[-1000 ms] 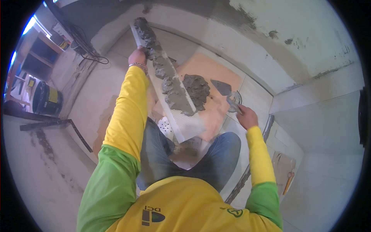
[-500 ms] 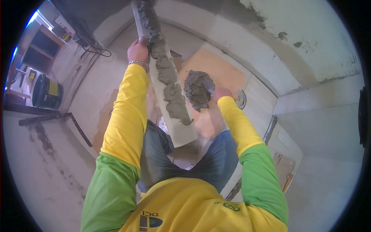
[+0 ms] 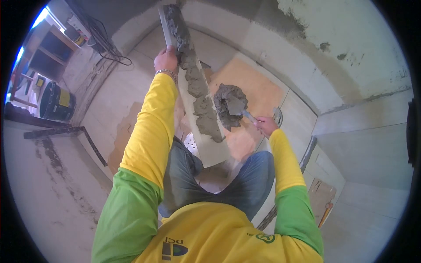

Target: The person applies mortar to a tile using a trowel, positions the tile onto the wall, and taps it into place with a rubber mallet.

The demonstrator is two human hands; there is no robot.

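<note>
With 12 o'clock straight ahead of the person, the right hand (image 3: 266, 126) is at 1, wrapped around the handle of a trowel (image 3: 236, 106) whose blade lies against a pile of grey mortar (image 3: 229, 120). That pile sits just past 12 on an orange sheet (image 3: 263, 83) on the floor (image 3: 294, 105). The left hand (image 3: 166, 60), between 11 and 12, grips the left edge of a long pale strip (image 3: 212, 152), which runs from near the knees out toward 12 and carries a mortar layer (image 3: 204, 107).

The step in hand looks like working the trowel at the pile; whether the blade is dug in or only resting on top is hard to tell. The next move seems to call for a level blade and a steady left grip.
</note>
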